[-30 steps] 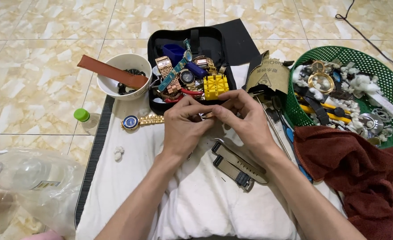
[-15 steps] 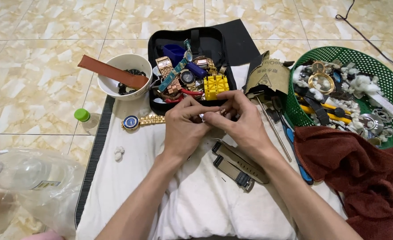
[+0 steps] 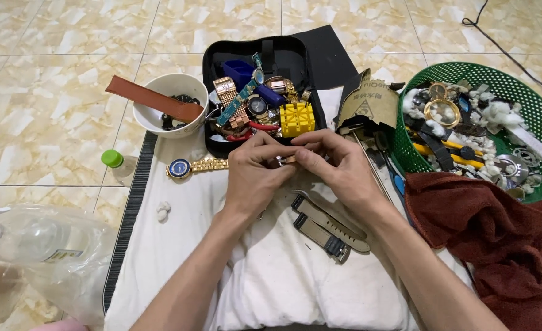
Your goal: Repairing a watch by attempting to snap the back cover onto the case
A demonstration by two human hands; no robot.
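Now both hands sit a little lower and closer to the body than they did a second ago, clear of the black case's front edge, though their hold has hardly altered: the left hand (image 3: 255, 178) and the right hand (image 3: 338, 168) meet fingertip to fingertip, pinching a small metal watch part (image 3: 286, 160) between them, most of it hidden by the fingers. That small drift with an unchanged pinch suggests fine, steady work on the part rather than a fresh reach for anything. Just below the hands two grey watch straps (image 3: 329, 225) lie loose on the white cloth (image 3: 271, 282), and a gold watch with a blue dial (image 3: 188, 167) rests to the left near the case. The black case (image 3: 265, 61) is crowded with watches, bands and a yellow block (image 3: 296, 118). A white bowl (image 3: 160, 104) with a brown strap across it stands to its left, a green basket (image 3: 528, 92) of tools and parts to the right, a dark red towel (image 3: 498, 239) below that. Everything lies on a beige tiled floor (image 3: 50, 122), with a clear plastic bottle (image 3: 44, 251) at the left edge.
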